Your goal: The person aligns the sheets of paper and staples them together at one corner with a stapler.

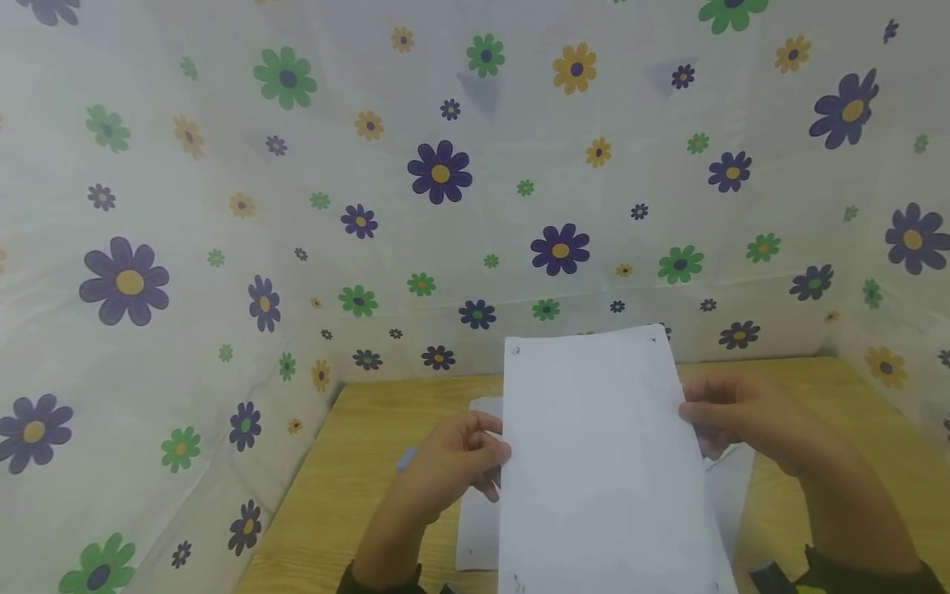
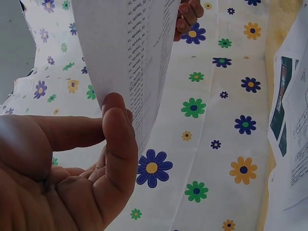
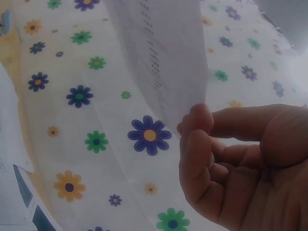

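A sheet of white paper (image 1: 594,454) is held up over the table, its blank side toward the head camera. Its far side, seen in the left wrist view, carries lines of printed text. My left hand (image 1: 463,458) pinches the left edge between thumb and forefinger. On the opposite edge, my right hand (image 1: 731,412) pinches the paper in the same way, a little higher. Behind and below the raised sheet lie more papers (image 1: 477,536), mostly hidden by it. In the left wrist view, these papers (image 2: 296,130) show print and dark green blocks.
The wooden table (image 1: 371,437) reaches back to a white flower-patterned sheet (image 1: 505,214) that hangs behind it and along both sides. A small blue object (image 1: 405,459) lies on the table by the left wrist, partly hidden by it.
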Tool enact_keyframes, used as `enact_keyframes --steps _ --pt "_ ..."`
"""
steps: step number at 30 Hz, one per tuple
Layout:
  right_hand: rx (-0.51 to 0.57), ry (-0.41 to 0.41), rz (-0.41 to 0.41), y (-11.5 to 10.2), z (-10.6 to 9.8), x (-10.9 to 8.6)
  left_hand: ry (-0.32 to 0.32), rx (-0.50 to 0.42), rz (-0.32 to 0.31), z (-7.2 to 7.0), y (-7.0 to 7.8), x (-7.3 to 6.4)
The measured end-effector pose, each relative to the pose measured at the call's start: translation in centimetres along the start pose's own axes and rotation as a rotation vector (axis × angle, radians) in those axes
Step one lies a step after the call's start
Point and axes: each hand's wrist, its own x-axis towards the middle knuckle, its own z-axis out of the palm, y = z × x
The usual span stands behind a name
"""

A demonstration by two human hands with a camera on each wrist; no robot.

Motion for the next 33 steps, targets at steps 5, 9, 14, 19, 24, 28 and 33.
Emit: enact_keyframes --steps 5,9,14,19,24,28,33 --pt "-0.036 -0.039 0.058 0.4 0.2 0.4 0.006 0.065 -0.019 0.0 -0.3 0.0" --pt "-0.053 -0.073 0.066 0.7 0.5 0.6 0.049 0.122 -0.034 0.1 -0.4 -0.2" --pt "-0.085 -0.070 0.091 1.0 0.7 0.8 0.066 0.162 -0.036 0.4 -0.5 -0.1" --pt "-0.148 -0.066 0.153 1.1 1.0 1.0 0.050 0.224 -0.053 0.7 -0.9 0.3" --pt "-0.172 -0.079 0.171 1.5 1.2 1.3 0.036 0.267 -0.069 0.9 -1.2 0.6" --pt "-0.170 -0.088 0.177 2.2 1.5 1.8 0.032 0.290 -0.080 1.3 -1.6 1.0" --pt "-0.185 -0.102 0.243 2.9 1.9 2.4 0.008 0.297 -0.089 1.8 -3.0 1.9"
